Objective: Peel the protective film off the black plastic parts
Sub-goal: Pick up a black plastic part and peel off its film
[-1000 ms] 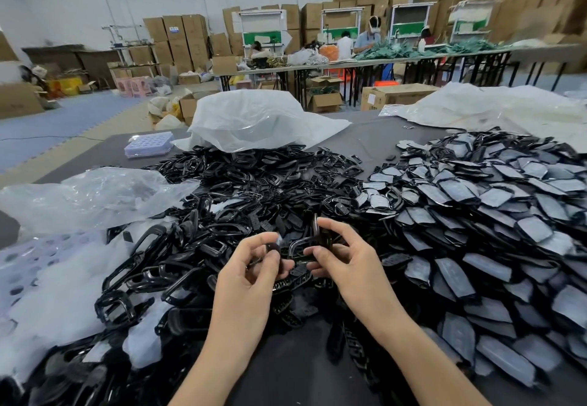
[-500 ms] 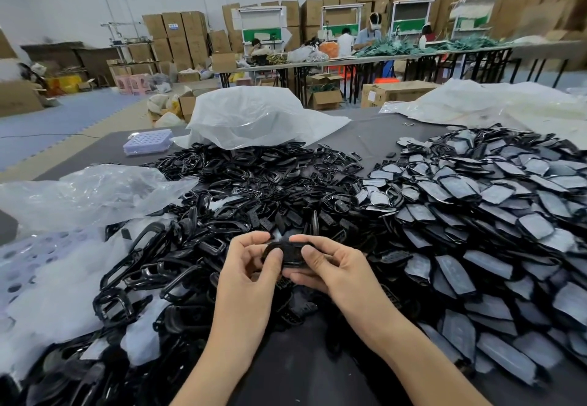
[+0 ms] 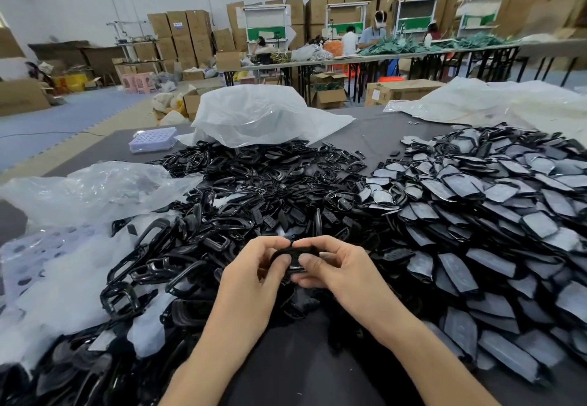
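2 hands are closed on 1 black plastic part (image 3: pixel 293 254), which is held low over the dark table (image 3: pixel 295 370), between the heaps. The left hand (image 3: pixel 251 275) is curled, with the part's left end pinched between thumb and fingertips; the right hand (image 3: pixel 346 270) is curled likewise, its thumb pressed on the right end. Whether a film edge has been lifted cannot be told (most of the part is hidden by the fingers). The part is judged to be steadied by 1 hand so that a film corner can be picked at by the other.

From 1 to 4 o'clock a heap of film-covered parts (image 3: pixel 495 215) is spread within the right hand's reach, presumably as stock awaiting peeling. From 9 to 12 o'clock glossy bare frames (image 3: pixel 254 189) are piled. Clear bags (image 3: pixel 260 116) are seen at 10 and 12 o'clock.
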The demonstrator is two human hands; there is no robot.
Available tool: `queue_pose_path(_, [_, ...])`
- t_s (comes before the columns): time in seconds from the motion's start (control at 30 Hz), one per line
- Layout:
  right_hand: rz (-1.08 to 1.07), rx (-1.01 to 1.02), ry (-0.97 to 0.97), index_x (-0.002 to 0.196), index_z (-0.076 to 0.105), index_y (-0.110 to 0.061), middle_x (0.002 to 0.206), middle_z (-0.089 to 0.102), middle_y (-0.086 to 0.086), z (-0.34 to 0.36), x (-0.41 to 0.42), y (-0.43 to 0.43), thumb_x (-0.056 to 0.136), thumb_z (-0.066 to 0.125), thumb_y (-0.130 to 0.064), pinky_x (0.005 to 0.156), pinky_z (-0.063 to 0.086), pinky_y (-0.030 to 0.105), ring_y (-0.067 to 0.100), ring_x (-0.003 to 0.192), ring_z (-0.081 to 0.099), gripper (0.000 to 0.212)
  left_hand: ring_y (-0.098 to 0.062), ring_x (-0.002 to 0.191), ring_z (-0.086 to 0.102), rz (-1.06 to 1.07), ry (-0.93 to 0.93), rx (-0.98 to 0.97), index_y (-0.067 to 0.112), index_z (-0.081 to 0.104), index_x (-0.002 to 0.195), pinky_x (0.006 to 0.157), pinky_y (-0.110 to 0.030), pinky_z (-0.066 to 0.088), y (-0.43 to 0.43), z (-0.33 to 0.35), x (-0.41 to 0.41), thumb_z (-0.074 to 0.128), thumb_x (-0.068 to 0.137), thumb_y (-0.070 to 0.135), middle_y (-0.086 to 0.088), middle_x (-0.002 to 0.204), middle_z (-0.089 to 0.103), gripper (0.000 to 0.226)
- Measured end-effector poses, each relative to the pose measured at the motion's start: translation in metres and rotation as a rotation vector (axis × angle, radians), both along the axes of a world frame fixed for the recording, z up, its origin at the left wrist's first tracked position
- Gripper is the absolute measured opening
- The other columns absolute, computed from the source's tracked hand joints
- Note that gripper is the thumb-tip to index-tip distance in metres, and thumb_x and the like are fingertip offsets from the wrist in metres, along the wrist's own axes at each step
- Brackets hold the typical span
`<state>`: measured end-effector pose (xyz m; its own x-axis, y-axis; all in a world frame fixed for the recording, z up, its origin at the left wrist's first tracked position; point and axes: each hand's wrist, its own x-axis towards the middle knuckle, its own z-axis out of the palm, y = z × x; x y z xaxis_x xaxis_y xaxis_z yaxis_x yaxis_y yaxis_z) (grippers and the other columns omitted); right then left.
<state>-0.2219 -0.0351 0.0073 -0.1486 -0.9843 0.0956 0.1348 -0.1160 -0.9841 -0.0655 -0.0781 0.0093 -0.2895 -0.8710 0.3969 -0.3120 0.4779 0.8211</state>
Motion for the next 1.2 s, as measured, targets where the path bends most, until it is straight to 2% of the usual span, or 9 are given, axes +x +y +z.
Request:
queue_pose_path(0.23, [-0.288, -0.041, 0.083, 0.095, 0.071, -0.024, 0.081, 0.078, 0.002, -0.005, -0.012, -0.007, 0.094, 0.068, -0.007, 0.066, 0.058, 0.022, 0.020, 0.073, 0.076, 0.017, 0.004, 0.092, 0.060, 0.144, -0.183, -0.205, 0.031, 0.061, 0.117, 0.078, -0.011, 0.044, -0.015, 0.003, 0.003, 0.057, 0.099, 0.026, 0.023, 0.098, 0.064, 0.019])
queue_pose_path(0.37, [-0.380, -0.062, 0.025, 0.096, 0.069, -0.025, 0.080, 0.077, 0.001, -0.010, -0.022, -0.010, 0.095, 0.069, -0.010, 0.065, 0.056, 0.019, 0.019, 0.073, 0.076, 0.015, -0.014, 0.109, 0.054, 0.102, -0.652, -0.321, 0.027, 0.059, 0.122, 0.090, -0.030, 0.046, -0.049, 0.009, -0.004, 0.046, 0.103, 0.026, 0.011, 0.116, 0.061, 0.023])
queue_pose_path(0.47, [-0.380, -0.074, 0.005, 0.096, 0.069, -0.025, 0.083, 0.077, -0.001, -0.012, -0.023, -0.010, 0.095, 0.069, -0.011, 0.066, 0.057, 0.020, 0.019, 0.075, 0.076, 0.014, -0.024, 0.119, 0.046, 0.071, -1.045, -0.345, 0.024, 0.055, 0.131, 0.096, -0.037, 0.043, -0.074, 0.010, -0.017, 0.040, 0.105, 0.029, 0.000, 0.127, 0.055, 0.029])
queue_pose_path(0.53, [-0.385, -0.078, -0.007, 0.097, 0.069, -0.024, 0.084, 0.077, -0.002, -0.013, -0.024, -0.010, 0.095, 0.068, -0.010, 0.066, 0.057, 0.020, 0.020, 0.076, 0.076, 0.014, -0.027, 0.125, 0.043, 0.087, -1.201, -0.367, 0.024, 0.055, 0.131, 0.099, -0.040, 0.041, -0.085, 0.012, -0.026, 0.040, 0.105, 0.034, -0.003, 0.130, 0.051, 0.031])
queue_pose_path(0.83, [-0.391, -0.086, -0.032, 0.097, 0.069, -0.023, 0.086, 0.077, -0.003, -0.010, -0.025, -0.008, 0.096, 0.067, -0.009, 0.067, 0.057, 0.020, 0.020, 0.078, 0.077, 0.014, -0.024, 0.131, 0.044, -0.083, -1.457, -0.333, 0.026, 0.054, 0.135, 0.098, -0.040, 0.041, -0.106, 0.029, -0.028, 0.048, 0.103, 0.029, -0.001, 0.134, 0.049, 0.033])
queue_pose_path(1.0, [-0.386, -0.082, -0.033, 0.098, 0.069, -0.023, 0.087, 0.077, -0.002, -0.009, -0.025, -0.008, 0.096, 0.067, -0.010, 0.067, 0.057, 0.020, 0.019, 0.079, 0.076, 0.014, -0.024, 0.124, 0.052, -0.015, -1.440, -0.470, 0.024, 0.057, 0.124, 0.097, -0.038, 0.040, -0.100, 0.031, -0.027, 0.046, 0.103, 0.033, 0.000, 0.127, 0.055, 0.026])
queue_pose_path(1.07, [-0.388, -0.088, -0.038, 0.098, 0.069, -0.023, 0.086, 0.076, -0.001, -0.009, -0.025, -0.007, 0.096, 0.067, -0.010, 0.067, 0.057, 0.019, 0.019, 0.079, 0.076, 0.014, -0.022, 0.121, 0.053, 0.017, -1.325, -0.463, 0.025, 0.060, 0.119, 0.098, -0.038, 0.040, -0.095, 0.029, -0.023, 0.045, 0.102, 0.037, 0.002, 0.123, 0.056, 0.026])
queue_pose_path(1.13, [-0.393, -0.092, -0.060, 0.099, 0.069, -0.022, 0.086, 0.077, 0.000, -0.007, -0.025, -0.007, 0.096, 0.066, -0.008, 0.066, 0.056, 0.019, 0.019, 0.079, 0.076, 0.014, -0.021, 0.110, 0.056, 0.052, -1.006, -0.381, 0.023, 0.063, 0.105, 0.094, -0.036, 0.043, -0.087, 0.030, -0.015, 0.048, 0.099, 0.035, 0.002, 0.112, 0.059, 0.020])
queue_pose_path(1.2, [-0.382, -0.096, -0.118, 0.100, 0.069, -0.018, 0.087, 0.077, 0.001, -0.004, -0.025, -0.007, 0.095, 0.066, -0.006, 0.066, 0.057, 0.019, 0.020, 0.079, 0.077, 0.013, -0.013, 0.090, 0.059, 0.098, -0.562, -0.231, 0.022, 0.062, 0.091, 0.081, -0.029, 0.046, -0.074, 0.034, -0.008, 0.054, 0.096, 0.027, 0.005, 0.094, 0.064, 0.010])
